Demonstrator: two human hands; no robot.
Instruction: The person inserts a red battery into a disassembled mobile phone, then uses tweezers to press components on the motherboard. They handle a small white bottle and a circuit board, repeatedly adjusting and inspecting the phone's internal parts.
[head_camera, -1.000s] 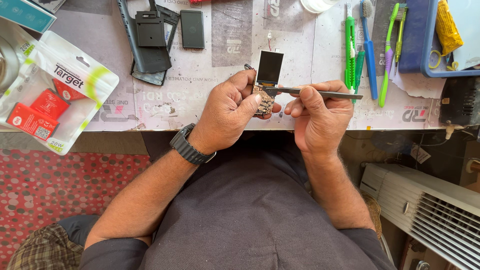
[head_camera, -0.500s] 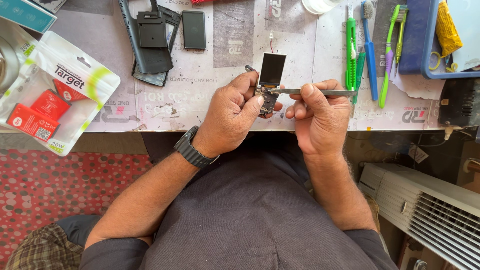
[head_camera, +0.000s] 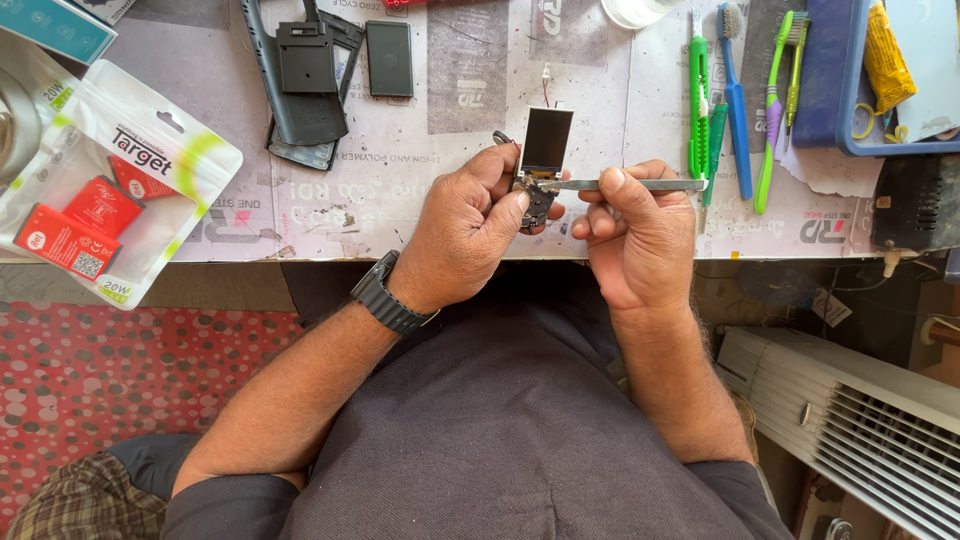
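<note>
One white-and-green pouch with red packs inside is seen at the table's left edge, partly cut off. Small phone board with its dark screen is pinched in left hand over the table's front edge; its detail is hidden by fingers. Metal tweezers are gripped by right hand, tip at the board. Versus earlier, the pose is barely changed.

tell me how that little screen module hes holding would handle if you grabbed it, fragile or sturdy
Probably fragile: the small screen module looks thin and glassy, joined to a bare circuit board pinched in the left hand. It likely weighs little, since fingertips alone carry it. The right hand works on it with slim metal tweezers, suggesting it needs a light touch.
</note>
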